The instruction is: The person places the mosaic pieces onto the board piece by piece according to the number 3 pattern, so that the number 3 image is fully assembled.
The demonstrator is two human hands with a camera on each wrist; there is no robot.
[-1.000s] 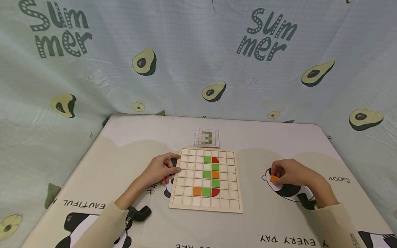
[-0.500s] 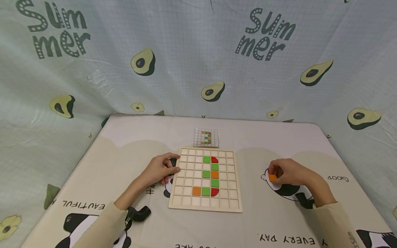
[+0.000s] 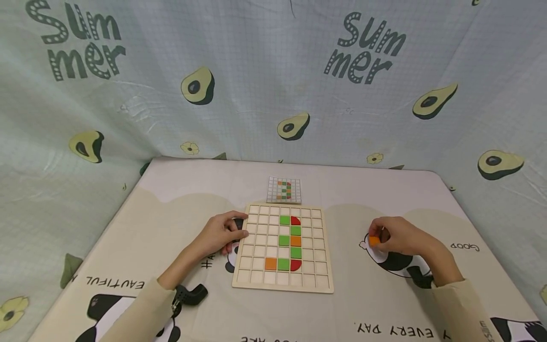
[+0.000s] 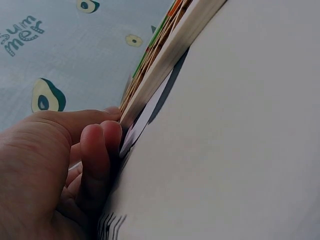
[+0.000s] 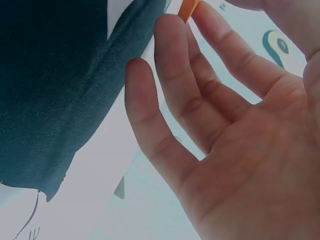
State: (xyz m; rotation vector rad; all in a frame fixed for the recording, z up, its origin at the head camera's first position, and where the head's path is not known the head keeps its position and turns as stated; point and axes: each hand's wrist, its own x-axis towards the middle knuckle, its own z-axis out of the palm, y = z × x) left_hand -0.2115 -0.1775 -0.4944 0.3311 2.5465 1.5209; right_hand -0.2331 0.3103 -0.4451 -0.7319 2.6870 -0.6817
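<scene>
A wooden grid board (image 3: 282, 288) lies on the table, with green and orange squares and red rounded pieces in several cells. My left hand (image 3: 220, 231) touches its left edge with thumb and forefinger, their tips apart. In the left wrist view the fingertips of that hand (image 4: 95, 150) meet the board's side (image 4: 172, 60); other fingers are bent underneath. To the right of the board, my right hand (image 3: 397, 235) pinches an orange block (image 3: 374, 241) just above the tablecloth. Only a corner of the orange block (image 5: 188, 9) shows in the right wrist view.
Behind the board is a small card (image 3: 272, 195) printed with a grid and a coloured pattern. The tablecloth (image 3: 363, 304) bears panda prints and lettering. A curtain with avocado prints (image 3: 288, 127) hangs behind the table.
The right hand has shifted slightly left and away from me with the orange block, which has turned a little between the fingers. Left hand and board stay in place.
</scene>
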